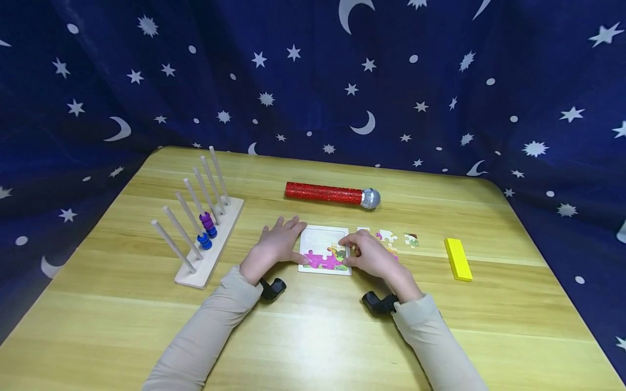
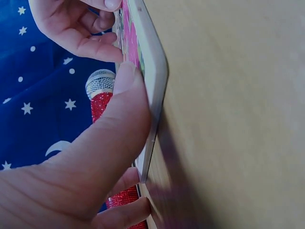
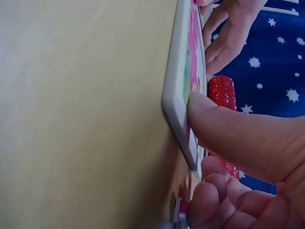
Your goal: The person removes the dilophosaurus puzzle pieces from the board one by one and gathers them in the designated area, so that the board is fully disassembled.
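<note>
A square white puzzle tray (image 1: 325, 272) lies on the table, with pink, green and yellow jigsaw pieces along its bottom and right side. My left hand (image 1: 275, 245) rests at the tray's left side, its thumb on the lower left corner and its fingers spread past the upper left. At the right side, my right hand (image 1: 374, 254) holds a greenish puzzle piece (image 1: 340, 253) between thumb and index finger, low against the tray. Its other fingers curl beneath the palm. In the right wrist view the right thumb (image 3: 224, 121) touches the tray's rim (image 3: 174, 102).
Loose puzzle pieces (image 1: 388, 235) lie right of the tray, partly behind the right hand. A red glitter microphone (image 1: 325, 193) lies behind it. A wooden peg stand (image 1: 215, 258) with blue and purple rings stands left; a yellow block (image 1: 458, 259) lies right.
</note>
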`<state>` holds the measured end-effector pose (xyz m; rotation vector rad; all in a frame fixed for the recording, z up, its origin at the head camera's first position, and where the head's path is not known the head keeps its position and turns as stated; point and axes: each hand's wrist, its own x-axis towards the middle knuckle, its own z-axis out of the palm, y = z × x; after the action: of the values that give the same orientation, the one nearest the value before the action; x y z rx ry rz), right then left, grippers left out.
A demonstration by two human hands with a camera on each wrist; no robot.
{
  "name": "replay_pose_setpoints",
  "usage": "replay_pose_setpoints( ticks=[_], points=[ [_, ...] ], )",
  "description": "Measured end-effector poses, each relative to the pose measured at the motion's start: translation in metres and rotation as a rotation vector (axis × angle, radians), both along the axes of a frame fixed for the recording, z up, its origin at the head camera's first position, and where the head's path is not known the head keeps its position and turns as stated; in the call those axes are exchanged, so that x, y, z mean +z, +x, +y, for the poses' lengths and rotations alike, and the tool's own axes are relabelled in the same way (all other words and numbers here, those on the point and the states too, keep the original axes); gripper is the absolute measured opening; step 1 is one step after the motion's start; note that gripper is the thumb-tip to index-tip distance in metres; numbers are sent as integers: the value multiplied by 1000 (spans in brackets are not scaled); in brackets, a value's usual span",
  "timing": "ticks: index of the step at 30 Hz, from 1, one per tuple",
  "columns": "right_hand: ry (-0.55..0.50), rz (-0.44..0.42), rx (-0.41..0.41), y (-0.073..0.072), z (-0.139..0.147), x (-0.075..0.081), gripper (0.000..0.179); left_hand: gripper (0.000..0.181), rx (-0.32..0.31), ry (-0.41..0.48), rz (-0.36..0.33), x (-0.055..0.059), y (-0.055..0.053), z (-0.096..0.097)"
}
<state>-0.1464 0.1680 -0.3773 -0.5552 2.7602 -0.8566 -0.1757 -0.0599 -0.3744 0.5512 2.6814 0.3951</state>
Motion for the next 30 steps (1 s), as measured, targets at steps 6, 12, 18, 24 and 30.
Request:
replay_pose_setpoints(
  ticks=[6, 12, 18, 24, 30],
  points=[
    [-50, -34, -22, -2, 0, -2, 34, 93, -2, -5, -8, 1, 1, 0],
    [-127, -53, -11, -3, 0, -3, 34, 93, -5, 3, -8, 2, 2, 1],
    [-156, -65, -6, -2, -2, -2, 25, 92, -5, 19, -8, 3, 3, 0],
    [-136, -58, -12, -1, -5, -4, 31, 93, -10, 12, -4, 4, 3, 0],
    [15, -28, -55, 0, -19, -1, 36, 92, -15, 2, -14, 5, 2, 1]
  ],
)
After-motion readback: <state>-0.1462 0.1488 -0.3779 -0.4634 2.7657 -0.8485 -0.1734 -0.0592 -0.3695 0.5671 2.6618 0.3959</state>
